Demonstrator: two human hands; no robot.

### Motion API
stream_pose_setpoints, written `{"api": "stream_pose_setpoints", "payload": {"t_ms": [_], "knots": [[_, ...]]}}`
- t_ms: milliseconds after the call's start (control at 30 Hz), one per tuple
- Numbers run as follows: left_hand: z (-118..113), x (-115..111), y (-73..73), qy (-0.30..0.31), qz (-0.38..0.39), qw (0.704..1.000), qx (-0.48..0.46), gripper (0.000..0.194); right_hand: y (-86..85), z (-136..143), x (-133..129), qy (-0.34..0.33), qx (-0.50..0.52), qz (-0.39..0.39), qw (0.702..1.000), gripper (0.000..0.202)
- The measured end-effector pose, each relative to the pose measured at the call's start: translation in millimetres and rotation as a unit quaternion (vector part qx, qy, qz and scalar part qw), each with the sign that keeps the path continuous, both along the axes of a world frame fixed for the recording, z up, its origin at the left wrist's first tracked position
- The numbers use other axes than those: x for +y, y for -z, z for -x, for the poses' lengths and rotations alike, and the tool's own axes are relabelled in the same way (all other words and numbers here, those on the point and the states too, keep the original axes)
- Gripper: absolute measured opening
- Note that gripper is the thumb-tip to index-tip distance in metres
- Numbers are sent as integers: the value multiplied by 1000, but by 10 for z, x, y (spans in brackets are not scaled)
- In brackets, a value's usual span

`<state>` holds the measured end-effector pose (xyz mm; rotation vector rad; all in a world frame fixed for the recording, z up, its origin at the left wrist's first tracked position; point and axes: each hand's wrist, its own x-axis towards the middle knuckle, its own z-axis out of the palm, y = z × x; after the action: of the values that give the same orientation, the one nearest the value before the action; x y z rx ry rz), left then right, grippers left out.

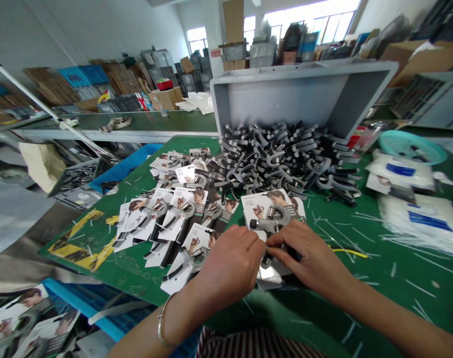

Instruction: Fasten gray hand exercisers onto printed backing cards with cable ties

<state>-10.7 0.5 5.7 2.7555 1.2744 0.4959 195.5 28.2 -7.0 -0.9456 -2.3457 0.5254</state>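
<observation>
A hand grip strengthener [276, 219], grey with black handles and a metal spring, lies on a printed cardboard card [253, 203] in front of me. My left hand [233, 253] is closed over the card's lower left part, thumb and fingers pinched together at the strengthener's handle. From the other side my right hand [301, 248] pinches at the same spot, fingertips almost meeting the left. What the fingertips hold is too small and hidden to make out. More strengtheners on cards [179, 214] lie overlapping to the left.
A tipped grey crate [282, 99] stands behind a heap of loose strengtheners [274, 154]. Bags of white strips [420, 219] and a turquoise bowl [431, 144] sit at right. Thin white strips litter the green table [383, 283]. A blue crate [73, 308] stands lower left. A person [289, 47] is behind.
</observation>
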Motion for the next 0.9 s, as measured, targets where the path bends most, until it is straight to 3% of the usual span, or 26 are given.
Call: {"api": "stream_pose_setpoints", "payload": {"t_ms": [67,167,267,367,467,567,667,733,800,833,900], "knots": [[-10,-27,-39,14,-37,999,13,18,-31,-7,-18,0,-22,-6,1000,6],[-37,-85,-10,16,-24,997,-77,16,-38,-39,-45,0,-26,3,1000,7],[-88,-146,158,-35,38,982,-184,13,11,-77,-50,-4,14,32,999,9],[-118,-179,393,-106,84,967,-215,45,83,-90,-35,-43,85,72,993,6],[-85,-176,570,-136,98,959,-227,52,142,-62,-22,-99,152,122,976,6],[-21,-169,637,-130,112,956,-238,48,164,-48,-28,-109,170,120,972,8],[52,-191,602,-109,140,955,-239,40,181,-212,-82,-108,140,102,979,11],[109,-206,545,-94,197,943,-252,39,268,-512,-136,-40,147,100,983,11],[157,-184,491,-105,264,911,-301,42,483,-948,-171,109,151,87,979,9],[167,-152,473,-124,283,891,-333,45,639,-1184,-177,178,106,77,975,13],[141,-49,460,-176,294,857,-384,54,1002,-1608,-174,230,-24,75,970,35]]}}
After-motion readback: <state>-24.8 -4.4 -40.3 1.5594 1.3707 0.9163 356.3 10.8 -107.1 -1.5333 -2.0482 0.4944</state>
